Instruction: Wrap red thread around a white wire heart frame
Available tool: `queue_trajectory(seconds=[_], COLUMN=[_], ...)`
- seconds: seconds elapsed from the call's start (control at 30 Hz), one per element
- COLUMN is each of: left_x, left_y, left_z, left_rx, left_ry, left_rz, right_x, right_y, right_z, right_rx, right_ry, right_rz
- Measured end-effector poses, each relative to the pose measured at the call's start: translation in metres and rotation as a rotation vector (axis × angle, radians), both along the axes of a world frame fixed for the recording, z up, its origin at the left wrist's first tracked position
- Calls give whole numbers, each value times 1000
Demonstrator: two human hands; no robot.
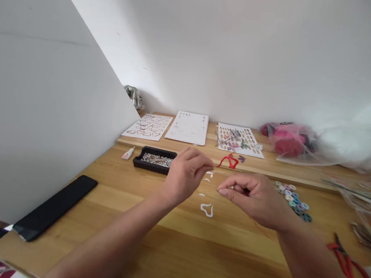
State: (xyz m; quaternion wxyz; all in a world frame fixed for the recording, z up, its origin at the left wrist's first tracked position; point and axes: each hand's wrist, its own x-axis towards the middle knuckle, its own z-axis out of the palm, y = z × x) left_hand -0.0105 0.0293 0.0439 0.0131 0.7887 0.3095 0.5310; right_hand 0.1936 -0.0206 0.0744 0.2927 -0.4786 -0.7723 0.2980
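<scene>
My left hand (186, 175) is closed in a pinch, its thumb and fingertips on one end of a red, heart-like open loop (232, 161) that sticks out to the right. Close by on the right, my right hand (259, 198) also pinches, fingertips pressed together. A thin orange-red thread (262, 230) trails below its palm; where it runs between the fingers is too fine to see. Under and between the hands lie small white cut-out pieces, among them a white wavy outline shape (207, 210) on the wooden table (173, 244).
A black tray (150, 166) of beads and a small white glue bottle (128, 152) are at left, with a black phone (55, 206) nearer. Thread bobbins (295, 200) and red-handled pliers (347, 260) lie right. Sheets with small pieces (150, 126) and plastic bags (345, 144) line the back ledge.
</scene>
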Motion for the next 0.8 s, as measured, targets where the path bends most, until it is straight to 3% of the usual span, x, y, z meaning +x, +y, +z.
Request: queue_trajectory(seconds=[0.17, 0.33, 0.53, 0.67, 0.8], left_x=[-4, -5, -5, -4, -4], left_y=[-1, -3, -3, -7, -9], left_z=[-1, 2, 4, 10, 16], left_rx=[342, 367, 210, -1, -139], left_ry=[470, 701, 658, 473, 239], left_rz=[129, 31, -125, -260, -364], right_x=[-1, 9, 26, 32, 27], right_y=[0, 6, 14, 24, 33], right_z=[2, 2, 5, 0, -12], right_rx=[-5, -24, 20, 20, -117], right_ry=[0, -57, -41, 49, 172], right_rz=[-28, -49, -64, -91, -39])
